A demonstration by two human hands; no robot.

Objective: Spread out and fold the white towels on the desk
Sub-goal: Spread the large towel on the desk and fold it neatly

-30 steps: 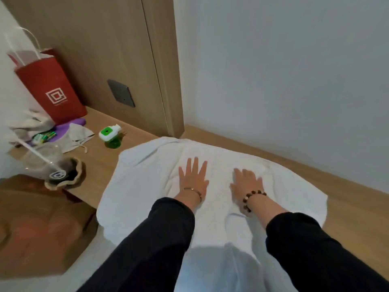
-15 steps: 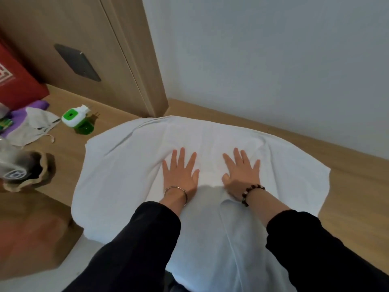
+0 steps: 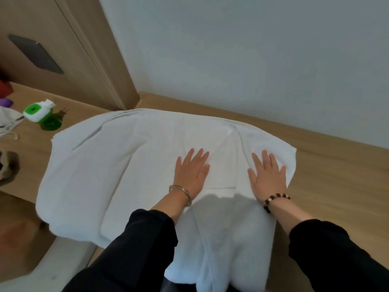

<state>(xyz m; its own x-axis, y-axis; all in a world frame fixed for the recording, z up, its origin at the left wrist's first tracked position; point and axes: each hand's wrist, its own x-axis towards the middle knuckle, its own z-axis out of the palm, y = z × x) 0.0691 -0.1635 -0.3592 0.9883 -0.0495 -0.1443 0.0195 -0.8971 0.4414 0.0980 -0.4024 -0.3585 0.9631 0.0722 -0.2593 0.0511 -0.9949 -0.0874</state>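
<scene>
A large white towel (image 3: 117,165) lies spread over the wooden desk (image 3: 328,178), its near part hanging over the front edge. My left hand (image 3: 192,171) presses flat on the towel near its middle, fingers straight. My right hand (image 3: 267,173) lies flat on the towel's right part, close to its right edge, fingers spread. Creases run across the cloth between and around my hands. Both sleeves are black; a metal bangle sits on my left wrist, a bead bracelet on my right.
A green and white plug-in device (image 3: 40,114) stands on the desk left of the towel. A small cloth bag (image 3: 6,121) lies at the far left. A wooden panel with a dark wall plate (image 3: 35,53) and a white wall rise behind the desk.
My hands have moved apart, the right one sliding toward the towel's right edge. The view has shifted right, so the red bag and items at the left have left the frame.
</scene>
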